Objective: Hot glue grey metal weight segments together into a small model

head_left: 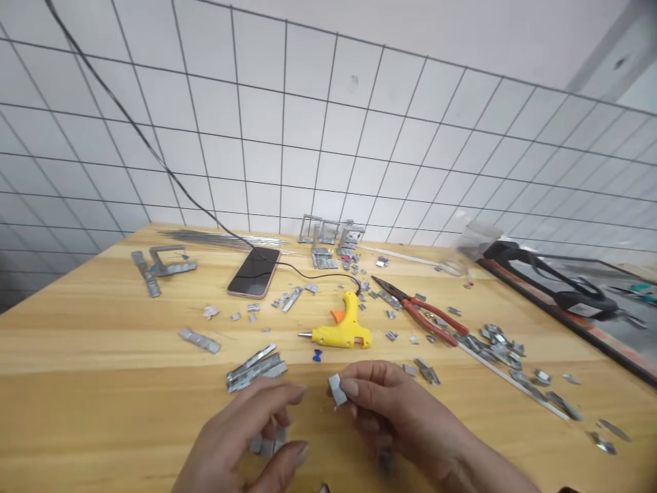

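Observation:
My right hand (pixel 380 397) pinches a small grey folded metal piece (pixel 337 390) between thumb and fingertips, just above the table. To its left, my left hand (pixel 246 431) is curved, with thumb and index finger well apart. Another grey metal piece (pixel 269 441) shows between those fingers; whether the hand touches it is hard to tell. Beyond the left hand lies a small stack of grey metal strips (pixel 256 368). A yellow glue gun (pixel 341 332) rests on its side past both hands, its nozzle pointing left, with a tiny blue piece (pixel 317 355) close by.
Red-handled pliers (pixel 426 315) lie right of the glue gun, among scattered metal bits (pixel 500 348). A phone (pixel 254 272), thin rods (pixel 220 238) and small assembled frames (pixel 328 236) are farther back. A black cable (pixel 169 171) hangs across the wire grid (pixel 285 89). A black-edged tray (pixel 564 311) stands right.

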`<state>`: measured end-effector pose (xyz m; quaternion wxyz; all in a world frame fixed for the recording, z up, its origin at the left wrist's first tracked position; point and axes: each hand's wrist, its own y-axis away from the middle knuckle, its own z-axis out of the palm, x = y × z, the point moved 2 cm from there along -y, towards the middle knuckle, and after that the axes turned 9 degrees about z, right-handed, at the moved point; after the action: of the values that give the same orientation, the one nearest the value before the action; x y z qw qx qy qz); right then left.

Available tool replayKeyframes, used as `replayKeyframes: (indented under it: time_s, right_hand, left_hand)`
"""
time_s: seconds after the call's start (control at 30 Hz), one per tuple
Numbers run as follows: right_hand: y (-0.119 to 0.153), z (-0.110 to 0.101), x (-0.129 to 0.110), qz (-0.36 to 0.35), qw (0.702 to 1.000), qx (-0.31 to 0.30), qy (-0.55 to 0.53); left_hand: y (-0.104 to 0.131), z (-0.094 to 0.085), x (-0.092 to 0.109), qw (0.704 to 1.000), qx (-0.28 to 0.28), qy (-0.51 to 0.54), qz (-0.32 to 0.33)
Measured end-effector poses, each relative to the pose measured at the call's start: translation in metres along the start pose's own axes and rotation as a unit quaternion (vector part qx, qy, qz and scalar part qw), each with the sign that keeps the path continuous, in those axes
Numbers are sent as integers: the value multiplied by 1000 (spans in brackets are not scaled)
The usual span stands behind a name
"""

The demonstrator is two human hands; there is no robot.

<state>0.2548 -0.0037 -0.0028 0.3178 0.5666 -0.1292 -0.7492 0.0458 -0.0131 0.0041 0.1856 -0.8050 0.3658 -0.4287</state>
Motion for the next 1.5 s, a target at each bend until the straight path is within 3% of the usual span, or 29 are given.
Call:
replayKeyframes:
  time_s: [0.17, 0.27, 0.4, 0.47, 0.53, 0.6, 0.7, 0.77, 0.9, 1.0, 1.1, 1.17, 1.27, 1.5]
  right_hand:
    - [-1, 20, 13, 20, 999, -28, 7]
    - [0, 28, 14, -34, 993, -24, 107]
    - [0, 31, 11, -116, 951, -13, 285]
    - [1, 29, 11, -130, 926, 31, 354]
    - [4, 27, 10, -164, 884, 95, 428]
    - [9, 29, 10, -213, 840, 114, 486]
    - [15, 39, 13, -280, 800, 44, 529]
    - [16, 48, 17, -333, 753, 6, 568]
    - [8, 62, 28, -418, 617, 30, 667]
    - [3, 63, 35, -443, 562, 46, 697]
    - [5, 54, 36, -469, 579, 56, 664]
    - [6, 44, 34, -458, 623, 67, 630]
    - [3, 30, 31, -368, 687, 72, 623]
    - [0, 24, 27, -307, 701, 98, 636]
  left_hand:
    - [-2, -2, -1, 999, -2, -27, 28]
    - [-4, 1, 2, 999, -30, -34, 23]
    - [-5, 7, 2, 997, -53, -45, 36]
    - [-5, 8, 1, 996, -63, -55, 40]
    - [-7, 5, -1, 994, -71, -64, 43]
    - [-10, -2, -3, 994, -71, -66, 45]
    - [-11, -17, -7, 995, -82, -55, 21]
    - [-10, -24, -8, 993, -106, -44, 3]
    - [-5, -32, -9, 984, -173, -34, -3]
    - [-3, -35, -11, 971, -236, -35, -25]
    - [-1, -38, -13, 960, -270, -36, -65]
    - [0, -37, -14, 955, -284, -35, -80]
    - [4, -33, -15, 952, -293, -37, -82]
    - [10, -21, -15, 951, -287, -35, -111]
